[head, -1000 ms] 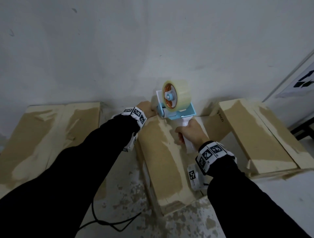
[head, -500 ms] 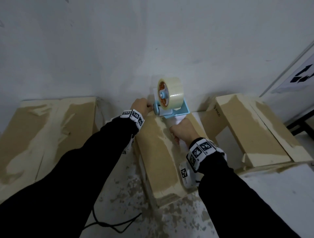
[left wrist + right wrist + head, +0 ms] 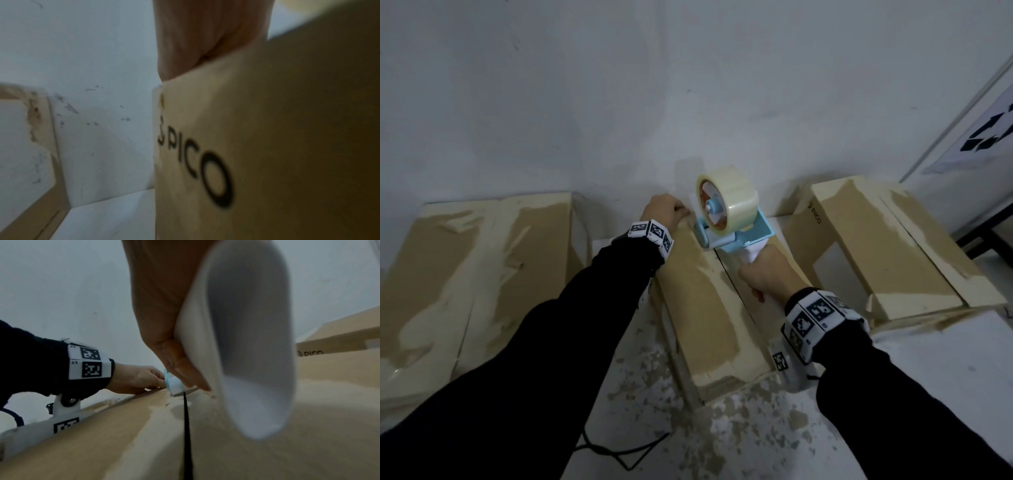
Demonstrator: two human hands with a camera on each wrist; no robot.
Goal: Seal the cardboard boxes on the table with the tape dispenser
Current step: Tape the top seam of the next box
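Observation:
The middle cardboard box (image 3: pixel 702 308) lies lengthwise in front of me, a dark seam (image 3: pixel 726 274) running between its flaps. A light blue tape dispenser (image 3: pixel 736 236) with a clear tape roll (image 3: pixel 732 202) sits at the box's far end, over the seam (image 3: pixel 186 426). My right hand (image 3: pixel 767 274) grips its white handle (image 3: pixel 246 353). My left hand (image 3: pixel 666 214) is at the box's far left corner, fingers (image 3: pixel 205 32) curled over the top edge beside the dispenser's front (image 3: pixel 172 384). No tape strip shows on the seam.
A second box (image 3: pixel 476 267) lies at the left and a third, marked PICO (image 3: pixel 876 246), at the right, both against the white wall. The table (image 3: pixel 654 394) is white and speckled. A black cable (image 3: pixel 619 448) loops near its front edge.
Both hands stay at the box's far end. The dispenser has tipped slightly lower onto the box, and my view has shifted a little.

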